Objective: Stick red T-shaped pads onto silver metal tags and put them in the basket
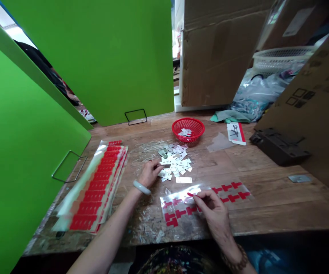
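Note:
My left hand (pixel 150 172), with a pale bangle at the wrist, pinches a small silvery plate (pixel 166 166) at the left edge of a pile of similar plates (pixel 178 163). A single plate (pixel 184 180) lies just below the pile. Between the thumb and index finger of my right hand (pixel 211 205) is a small red sticker (pixel 190 194). That hand is over a clear sheet (pixel 164 205) bearing rows of red T-shaped stickers (pixel 234 197). Behind the pile, a red basket (pixel 189 124) holds some small plates.
Stacked sheets of red stickers (pixel 93 186) lie at the left. Green panels (pixel 96 57) stand at the left and back. Cardboard boxes (pixel 210 57), a dark brown block (pixel 280 146), a printed card (pixel 236 133) and a flat metallic piece (pixel 300 178) are toward the right.

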A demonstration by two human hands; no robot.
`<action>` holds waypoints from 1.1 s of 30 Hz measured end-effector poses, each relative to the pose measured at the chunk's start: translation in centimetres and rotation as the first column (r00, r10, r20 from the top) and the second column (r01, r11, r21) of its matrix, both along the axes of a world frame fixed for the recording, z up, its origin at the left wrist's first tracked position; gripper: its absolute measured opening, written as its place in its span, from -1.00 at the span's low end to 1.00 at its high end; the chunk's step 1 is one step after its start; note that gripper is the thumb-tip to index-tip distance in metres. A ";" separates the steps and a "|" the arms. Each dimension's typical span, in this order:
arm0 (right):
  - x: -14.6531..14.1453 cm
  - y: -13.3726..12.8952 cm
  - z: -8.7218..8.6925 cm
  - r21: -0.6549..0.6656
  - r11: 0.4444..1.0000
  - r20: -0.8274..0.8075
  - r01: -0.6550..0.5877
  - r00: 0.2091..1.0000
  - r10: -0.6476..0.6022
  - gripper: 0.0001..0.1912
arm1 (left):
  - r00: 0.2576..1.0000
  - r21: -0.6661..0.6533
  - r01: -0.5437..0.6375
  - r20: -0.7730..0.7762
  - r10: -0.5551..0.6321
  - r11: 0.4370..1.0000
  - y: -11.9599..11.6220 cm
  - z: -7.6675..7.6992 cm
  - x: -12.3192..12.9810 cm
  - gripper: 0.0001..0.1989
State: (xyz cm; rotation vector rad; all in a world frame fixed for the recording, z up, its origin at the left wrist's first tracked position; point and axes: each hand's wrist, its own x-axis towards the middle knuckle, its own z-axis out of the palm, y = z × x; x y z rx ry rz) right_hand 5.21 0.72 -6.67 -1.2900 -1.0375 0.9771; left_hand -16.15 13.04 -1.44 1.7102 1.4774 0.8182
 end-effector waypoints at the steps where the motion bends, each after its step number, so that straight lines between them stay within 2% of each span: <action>1: 0.0 0.1 0.1 -0.002 1.000 -0.027 -0.002 1.000 0.002 -0.81 | 0.998 -0.038 -0.019 0.053 0.021 0.999 -0.5 0.2 0.0 -0.86; 3: 0.0 0.5 0.3 -0.012 1.000 -0.095 -0.010 0.995 0.009 -0.79 | 0.985 -0.143 -0.027 0.167 0.051 0.989 -1.8 0.5 0.3 -0.79; 7: -0.3 1.5 1.3 -0.041 0.999 -0.249 -0.008 0.969 -0.003 -0.78 | 0.920 -0.360 0.048 0.380 0.099 0.932 -5.4 0.9 1.2 -0.71; 11: -1.2 2.6 2.8 -0.038 0.999 -0.341 -0.018 0.940 0.004 -0.78 | 0.847 -0.473 0.111 0.505 0.166 0.874 -8.2 1.1 2.1 -0.71; 15: -2.8 2.3 4.0 -0.037 0.983 -0.426 -0.182 0.893 0.149 -0.80 | 0.677 -0.555 0.168 0.666 0.313 0.815 -9.5 1.1 2.8 -0.75; 18: -3.9 1.2 4.2 -0.047 0.945 -0.491 -0.324 0.831 0.261 -0.82 | 0.564 -0.549 0.195 0.741 0.365 0.813 -9.9 1.1 3.1 -0.76; 20: -4.2 0.5 4.0 -0.056 0.930 -0.516 -0.363 0.808 0.284 -0.82 | 0.533 -0.547 0.179 0.753 0.386 0.818 -10.1 1.0 3.2 -0.75; 22: -4.0 0.2 3.7 -0.061 0.928 -0.524 -0.366 0.803 0.283 -0.82 | 0.554 -0.567 0.142 0.725 0.410 0.811 -10.3 0.8 3.1 -0.75; 24: -3.4 0.2 3.3 -0.071 0.939 -0.491 -0.336 0.832 0.260 -0.82 | 0.605 -0.593 0.103 0.675 0.423 0.799 -10.5 0.6 3.0 -0.73; 28: -1.8 0.5 3.0 -0.085 0.959 -0.294 -0.270 0.926 0.235 -0.82 | 0.679 -0.573 0.115 0.642 0.357 0.811 -11.0 0.6 2.7 -0.72; 30: -1.3 0.5 3.3 -0.068 0.964 -0.202 -0.258 0.949 0.240 -0.81 | 0.702 -0.569 0.133 0.632 0.328 0.811 -11.3 0.7 2.6 -0.72; 33: -1.1 0.4 4.0 -0.039 0.962 -0.079 -0.271 0.960 0.267 -0.82 | 0.756 -0.607 0.083 0.555 0.347 0.790 -11.7 0.7 2.4 -0.69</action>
